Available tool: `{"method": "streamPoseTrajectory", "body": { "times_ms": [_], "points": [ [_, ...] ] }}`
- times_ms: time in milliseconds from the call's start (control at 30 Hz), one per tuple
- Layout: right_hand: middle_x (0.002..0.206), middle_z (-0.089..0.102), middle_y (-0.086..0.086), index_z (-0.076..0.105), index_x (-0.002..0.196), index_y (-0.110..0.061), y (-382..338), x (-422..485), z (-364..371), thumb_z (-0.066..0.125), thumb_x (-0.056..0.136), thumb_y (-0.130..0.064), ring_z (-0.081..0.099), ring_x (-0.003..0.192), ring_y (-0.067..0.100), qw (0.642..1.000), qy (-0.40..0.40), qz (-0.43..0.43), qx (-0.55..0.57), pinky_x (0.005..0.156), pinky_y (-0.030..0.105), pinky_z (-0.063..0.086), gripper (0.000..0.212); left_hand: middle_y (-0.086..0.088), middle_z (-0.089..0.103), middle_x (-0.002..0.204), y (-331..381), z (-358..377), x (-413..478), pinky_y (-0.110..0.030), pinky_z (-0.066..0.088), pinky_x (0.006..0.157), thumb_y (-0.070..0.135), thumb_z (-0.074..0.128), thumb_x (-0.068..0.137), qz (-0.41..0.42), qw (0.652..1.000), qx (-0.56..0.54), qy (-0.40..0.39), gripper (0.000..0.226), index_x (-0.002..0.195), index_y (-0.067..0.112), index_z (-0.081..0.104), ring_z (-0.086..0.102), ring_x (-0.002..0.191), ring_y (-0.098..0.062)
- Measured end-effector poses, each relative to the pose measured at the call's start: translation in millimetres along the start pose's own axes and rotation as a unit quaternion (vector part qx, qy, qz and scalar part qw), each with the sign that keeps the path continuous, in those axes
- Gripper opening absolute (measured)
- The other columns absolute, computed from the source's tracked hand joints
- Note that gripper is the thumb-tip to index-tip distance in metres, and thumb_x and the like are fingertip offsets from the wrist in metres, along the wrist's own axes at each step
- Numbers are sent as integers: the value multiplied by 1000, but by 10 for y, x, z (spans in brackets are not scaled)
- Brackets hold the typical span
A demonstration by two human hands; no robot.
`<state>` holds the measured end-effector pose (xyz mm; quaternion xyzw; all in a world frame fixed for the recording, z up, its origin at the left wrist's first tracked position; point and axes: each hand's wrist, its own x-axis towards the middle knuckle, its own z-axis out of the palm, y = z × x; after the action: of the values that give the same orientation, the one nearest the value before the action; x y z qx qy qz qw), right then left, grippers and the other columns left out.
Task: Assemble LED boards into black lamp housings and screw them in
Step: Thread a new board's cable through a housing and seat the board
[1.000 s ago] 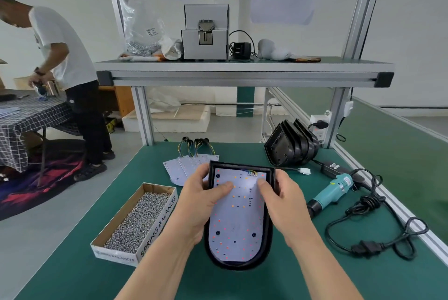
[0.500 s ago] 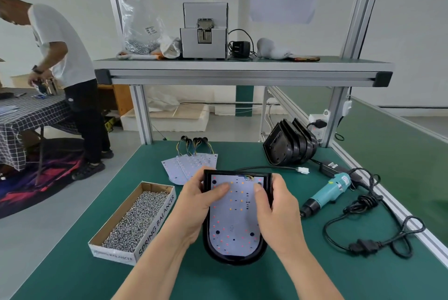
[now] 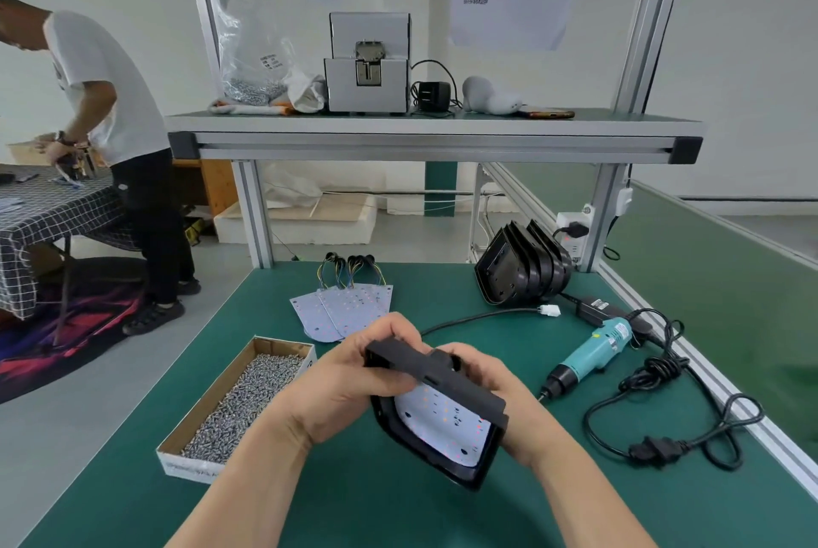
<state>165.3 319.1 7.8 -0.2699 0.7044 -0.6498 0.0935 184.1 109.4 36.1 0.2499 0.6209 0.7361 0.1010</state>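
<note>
A black lamp housing (image 3: 442, 379) with a white LED board (image 3: 442, 419) seated inside is tilted up off the green table, its top end raised toward the camera and turned to the right. My left hand (image 3: 349, 388) grips its upper left end, fingers curled over the top edge. My right hand (image 3: 500, 392) holds its right side from behind, partly hidden by the housing. A fan of spare LED boards (image 3: 341, 308) with coloured wires lies beyond my hands. A stack of empty black housings (image 3: 522, 273) leans at the back right.
An open cardboard box of screws (image 3: 239, 401) sits at the left. A teal electric screwdriver (image 3: 593, 352) with its black cable (image 3: 664, 406) lies at the right. An upper shelf (image 3: 425, 135) crosses overhead. A person in a white shirt (image 3: 110, 104) stands far left.
The housing, lying flat on the table a second ago, has been lifted and tipped up on its far end and rotated to the right. Both hands shifted from pressing the board to gripping the housing.
</note>
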Motion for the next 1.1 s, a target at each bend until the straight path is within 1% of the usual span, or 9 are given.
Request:
{"method": "streamPoseTrajectory", "body": {
  "times_ms": [133, 300, 433, 600, 733, 833, 933, 1000, 1100],
  "points": [
    [83, 55, 13, 57, 109, -6, -20, -50, -79, 43, 101, 7, 61, 80, 17, 990, 75, 33, 113, 65, 25, 52, 21, -20, 63, 91, -25, -143, -56, -43, 37, 83, -8, 58, 59, -13, 993, -59, 101, 29, 79, 12, 63, 54, 93, -33],
    [66, 44, -5, 56, 87, -20, -150, -110, -65, 58, 101, -19, 41, 58, 16, 987, 103, -10, -122, 57, 23, 38, 14, -19, 63, 102, -199, -283, -139, -39, 42, 80, -12, 52, 58, -27, 983, -82, 160, 30, 74, 11, 63, 60, 95, -29],
    [63, 41, -10, 64, 92, -25, -243, -166, -27, 56, 101, -17, 33, 55, 12, 993, 74, -5, -87, 51, 18, 29, 14, -21, 68, 102, -354, -341, -165, -41, 47, 99, -32, 23, 78, -25, 981, -94, 168, 63, 74, 11, 68, 63, 113, -30],
    [57, 46, -12, 68, 77, -20, -268, -157, 119, 64, 97, -12, 33, 55, 5, 981, 125, -29, -148, 54, 18, 29, 22, -24, 66, 124, -424, -367, -233, -40, 55, 96, -28, 38, 84, -39, 970, -119, 209, 52, 89, 6, 77, 64, 116, -30],
    [54, 42, -6, 59, 65, -12, -294, -127, 248, 70, 92, -28, 32, 53, 7, 966, 148, -37, -208, 54, 19, 29, 33, -19, 70, 119, -350, -388, -301, -45, 46, 104, -31, 32, 77, -63, 952, -97, 283, 59, 100, 1, 76, 64, 116, -31],
    [59, 48, 5, 59, 68, -13, -291, -106, 321, 68, 92, -38, 34, 56, 16, 956, 145, -36, -252, 57, 30, 33, 35, 1, 74, 114, -121, -247, -372, -25, 43, 98, -22, 37, 90, -28, 937, 68, 341, 57, 114, 18, 71, 61, 123, -21],
    [59, 51, -2, 60, 72, -18, -326, -95, 389, 64, 94, -40, 41, 56, 15, 934, 115, -38, -337, 56, 31, 37, 31, 26, 58, 133, 98, 70, -457, -13, 32, 109, 11, 58, 95, 28, 922, 340, 181, 55, 141, 39, 50, 45, 131, 8],
    [70, 56, -7, 58, 79, -21, -371, -94, 435, 55, 97, -33, 51, 67, 17, 917, 76, -52, -389, 66, 38, 46, 22, 24, 48, 140, 67, 241, -416, -12, 17, 116, 20, 50, 92, 22, 857, 510, 75, 68, 154, 38, 28, 36, 134, 9],
    [82, 56, -9, 54, 86, -23, -417, -118, 505, 48, 100, -25, 53, 76, 16, 908, 76, -67, -407, 75, 41, 47, 15, 8, 50, 131, -49, 381, -320, -27, 17, 118, 12, 37, 98, -21, 776, 626, 79, 60, 155, 23, 21, 43, 124, -10]
  ]
}}
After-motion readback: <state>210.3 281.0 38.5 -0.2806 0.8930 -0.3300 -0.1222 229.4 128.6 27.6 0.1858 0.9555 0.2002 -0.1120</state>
